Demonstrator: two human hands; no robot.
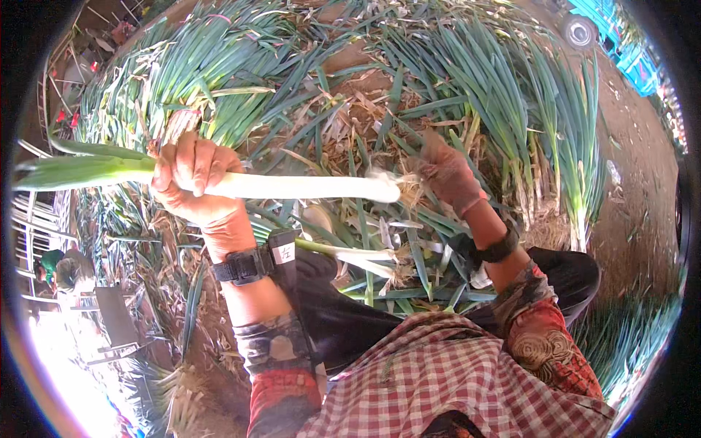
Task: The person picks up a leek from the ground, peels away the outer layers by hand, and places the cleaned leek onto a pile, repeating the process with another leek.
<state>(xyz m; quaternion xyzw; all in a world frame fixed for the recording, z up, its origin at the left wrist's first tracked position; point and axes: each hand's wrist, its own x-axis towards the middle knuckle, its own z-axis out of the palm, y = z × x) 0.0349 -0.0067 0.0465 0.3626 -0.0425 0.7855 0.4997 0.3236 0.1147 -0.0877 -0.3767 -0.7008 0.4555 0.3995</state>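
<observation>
My left hand [196, 175] is wrapped round a long green onion [307, 187], just below its leaves. The stalk lies level across the view, its clean white shaft pointing right and its green leaves left. At the root end, my right hand [453, 175] is bent close to the stringy roots [410, 190]. Motion smears its fingers, so its grip on them cannot be made out. Below the held stalk, by my legs, lie more green onions [365, 255] with white shafts and roots.
Large heaps of green onions stand at the far left [190, 73] and right [511, 109]. Dry peelings and loose leaves [365, 109] litter the ground between them. Bare soil [639, 197] lies at right, with a blue vehicle [606, 29] beyond. Metal framing [36, 219] stands at left.
</observation>
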